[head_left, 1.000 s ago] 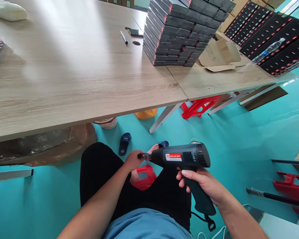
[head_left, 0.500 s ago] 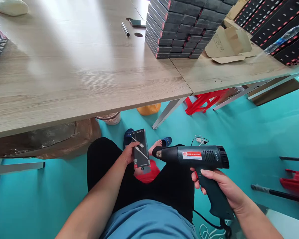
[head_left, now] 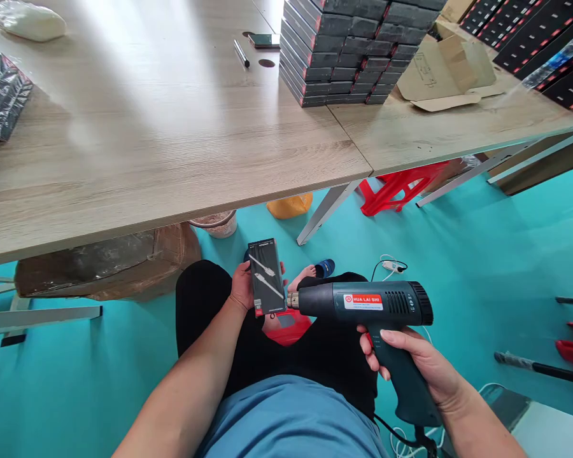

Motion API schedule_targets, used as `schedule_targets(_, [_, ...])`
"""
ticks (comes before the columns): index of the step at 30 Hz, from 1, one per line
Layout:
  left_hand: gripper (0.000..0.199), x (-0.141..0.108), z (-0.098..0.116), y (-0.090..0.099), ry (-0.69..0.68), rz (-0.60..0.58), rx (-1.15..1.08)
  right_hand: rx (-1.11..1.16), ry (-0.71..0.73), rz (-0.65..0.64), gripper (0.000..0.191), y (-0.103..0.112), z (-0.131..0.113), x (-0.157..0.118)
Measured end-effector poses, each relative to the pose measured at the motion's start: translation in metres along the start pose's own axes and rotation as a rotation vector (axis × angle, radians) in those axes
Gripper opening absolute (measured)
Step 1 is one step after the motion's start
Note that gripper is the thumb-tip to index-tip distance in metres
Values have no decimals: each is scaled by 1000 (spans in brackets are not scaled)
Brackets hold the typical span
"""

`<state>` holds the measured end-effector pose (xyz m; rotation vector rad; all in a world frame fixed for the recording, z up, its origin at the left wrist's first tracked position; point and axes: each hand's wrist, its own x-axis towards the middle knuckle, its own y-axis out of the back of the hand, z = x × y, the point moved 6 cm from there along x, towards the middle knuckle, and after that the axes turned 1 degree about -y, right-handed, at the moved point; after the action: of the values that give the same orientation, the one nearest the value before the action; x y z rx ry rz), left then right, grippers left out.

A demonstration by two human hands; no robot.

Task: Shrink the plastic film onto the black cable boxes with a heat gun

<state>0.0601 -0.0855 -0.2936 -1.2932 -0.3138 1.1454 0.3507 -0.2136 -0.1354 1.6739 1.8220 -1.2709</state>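
My left hand (head_left: 243, 286) is closed round a slim black box (head_left: 266, 275) with a white cable printed on its front; some fingertips show past its right edge. A dark heat gun (head_left: 363, 304) with a red and white label lies level in my right hand (head_left: 410, 356). My right fingers wrap its handle, with the forefinger by the red trigger. The metal nozzle (head_left: 293, 300) points left and is very close to the box's lower right side; whether they touch I cannot tell. Both are held above my lap.
Ahead is a wooden table (head_left: 172, 152) bearing a tall stack of black boxes (head_left: 348, 57), a pen (head_left: 241, 54) and opened cardboard (head_left: 444, 73). Wrapped black boxes (head_left: 2, 95) lie at the left. Beneath are a large carton (head_left: 124, 264), a bucket (head_left: 217, 224) and a red stool (head_left: 396, 187).
The heat gun has moved slightly left, bringing its nozzle close to the box. My left hand has shifted its hold, so the box's printed front shows more fully.
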Motion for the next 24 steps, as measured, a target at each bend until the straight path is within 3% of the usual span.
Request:
schedule_targets(2, [74, -1, -1, -14, 34, -58, -64, -13, 6, 8, 40, 0, 0, -1])
schedule_targets(4, [67, 2, -4, -16, 63, -40, -49, -47, 14, 28, 41, -1, 0, -2])
schedule_targets(8, [37, 14, -14, 19, 54, 321, 214, -209, 27, 53, 42, -9, 2, -1])
schedule_targets(10, [35, 17, -14, 38, 2, 501, 351, -320, 37, 30, 42, -15, 2, 0])
schedule_targets(12, [39, 18, -13, 46, -46, 580, 458, -404, 44, -5, 43, -22, 3, 3])
schedule_targets(19, [50, 13, -12, 46, -45, 629, 617, -573, 37, -74, 46, -41, 7, 15])
schedule_targets(24, [54, 12, -16, 49, -61, 613, 586, -623, 108, -21, 49, -54, -2, 34])
